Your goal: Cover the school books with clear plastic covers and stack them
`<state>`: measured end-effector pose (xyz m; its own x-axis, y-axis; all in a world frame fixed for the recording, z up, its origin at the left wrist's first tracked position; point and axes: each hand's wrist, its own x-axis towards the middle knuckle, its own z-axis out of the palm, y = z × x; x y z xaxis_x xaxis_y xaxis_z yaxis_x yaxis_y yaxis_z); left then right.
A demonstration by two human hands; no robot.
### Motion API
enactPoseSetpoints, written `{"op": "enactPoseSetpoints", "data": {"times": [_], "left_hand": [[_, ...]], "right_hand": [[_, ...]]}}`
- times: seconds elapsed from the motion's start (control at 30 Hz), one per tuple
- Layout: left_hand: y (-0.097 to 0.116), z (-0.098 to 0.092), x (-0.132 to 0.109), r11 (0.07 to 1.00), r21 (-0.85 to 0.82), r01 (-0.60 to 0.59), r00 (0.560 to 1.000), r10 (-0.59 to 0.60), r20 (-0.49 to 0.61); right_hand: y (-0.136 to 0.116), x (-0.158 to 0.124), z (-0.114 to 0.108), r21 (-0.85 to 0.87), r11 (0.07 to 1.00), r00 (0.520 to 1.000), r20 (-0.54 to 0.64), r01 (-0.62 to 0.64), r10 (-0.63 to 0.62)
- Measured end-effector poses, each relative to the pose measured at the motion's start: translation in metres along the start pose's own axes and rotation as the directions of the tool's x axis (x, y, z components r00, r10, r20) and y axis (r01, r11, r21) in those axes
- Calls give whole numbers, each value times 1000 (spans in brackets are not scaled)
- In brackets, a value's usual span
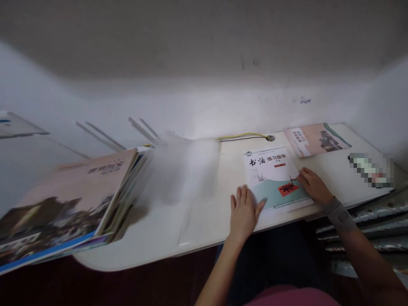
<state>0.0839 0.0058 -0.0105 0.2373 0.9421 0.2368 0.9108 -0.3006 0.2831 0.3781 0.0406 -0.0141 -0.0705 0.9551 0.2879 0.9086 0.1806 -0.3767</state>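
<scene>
A calligraphy exercise book (267,180) with a white and green cover and a red square lies flat on the white desk. My left hand (244,212) rests at its lower left edge, fingers spread, with the thumb over the book's corner. At the book's right edge is my right hand (314,185), palm down, its fingers stretched towards the cover and touching the side. Nothing shows inside either palm. A grey band circles my right wrist.
A stack of books (73,199) with a pinkish top cover stands on the left. Another pinkish book (318,139) lies behind my right hand. A blurred-out object (371,170) sits at far right. A yellow cable (242,136) runs to a desk hole (270,138).
</scene>
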Motion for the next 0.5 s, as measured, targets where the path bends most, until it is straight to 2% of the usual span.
{"op": "enactPoseSetpoints", "data": {"times": [0.07,0.3,0.4,0.5], "left_hand": [[2,5,-2,999,39,-32,999,30,35],[-7,-1,-4,995,74,-66,996,61,65],[-7,1,-4,996,57,-63,997,61,44],[-8,1,-4,999,21,-44,998,43,37]], "right_hand": [[-1,-4,7,-13,1000,1000,-3,22,-22],[-1,-9,16,4,1000,1000,-25,-9,9],[-2,-9,12,44,999,999,-14,-31,32],[-6,-7,1,187,982,1000,29,-14,9]]}}
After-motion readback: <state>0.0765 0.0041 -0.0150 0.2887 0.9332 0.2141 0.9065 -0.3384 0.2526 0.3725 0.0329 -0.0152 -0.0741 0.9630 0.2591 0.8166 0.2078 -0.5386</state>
